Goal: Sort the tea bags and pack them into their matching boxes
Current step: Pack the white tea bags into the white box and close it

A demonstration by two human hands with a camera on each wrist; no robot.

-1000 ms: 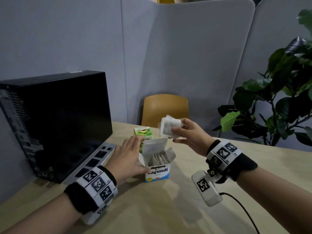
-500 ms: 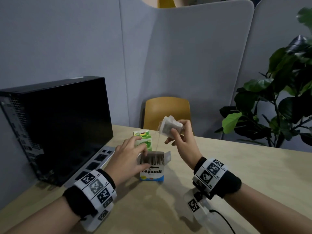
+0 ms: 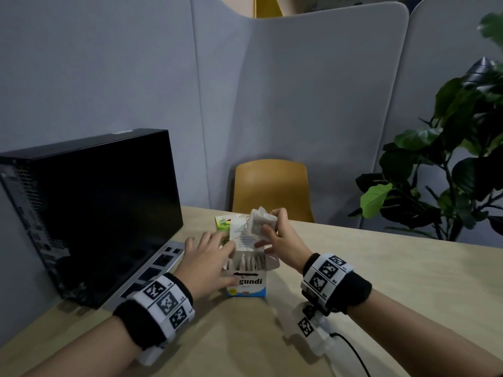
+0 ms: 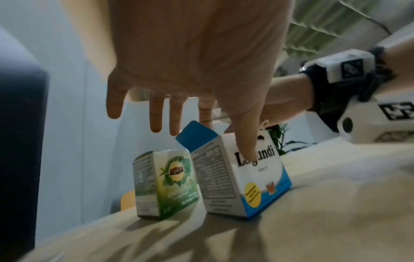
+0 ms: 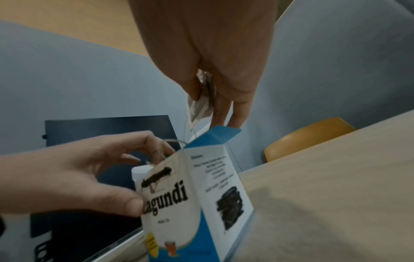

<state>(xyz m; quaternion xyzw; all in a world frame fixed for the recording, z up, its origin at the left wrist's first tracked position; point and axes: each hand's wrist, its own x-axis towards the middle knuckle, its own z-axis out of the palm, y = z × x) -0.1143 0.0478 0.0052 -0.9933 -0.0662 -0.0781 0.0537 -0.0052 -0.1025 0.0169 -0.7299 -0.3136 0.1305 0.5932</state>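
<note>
A white and blue Lagundi box [image 3: 246, 284] stands open on the table, lid flap up, with several tea bags upright inside. My left hand [image 3: 217, 257] grips it: thumb on the printed front [image 5: 179, 203], fingers round the far side. Just above the opening, my right hand [image 3: 269, 229] pinches a small bunch of pale tea bags [image 3: 260, 221], whose strings hang down to the box rim [image 5: 200, 106]. A green Lipton box [image 4: 165, 184] stands shut right behind the Lagundi box [image 4: 253, 170].
A black computer tower [image 3: 95, 208] stands at the left on a silver laptop [image 3: 163, 262]. A yellow chair [image 3: 272, 189] sits beyond the table's far edge, a leafy plant [image 3: 449, 172] at the right. Bare wooden table [image 3: 381, 281] stretches to the right.
My right hand has swung the tea bags left and down over the box opening. My left hand has closed its hold on the box.
</note>
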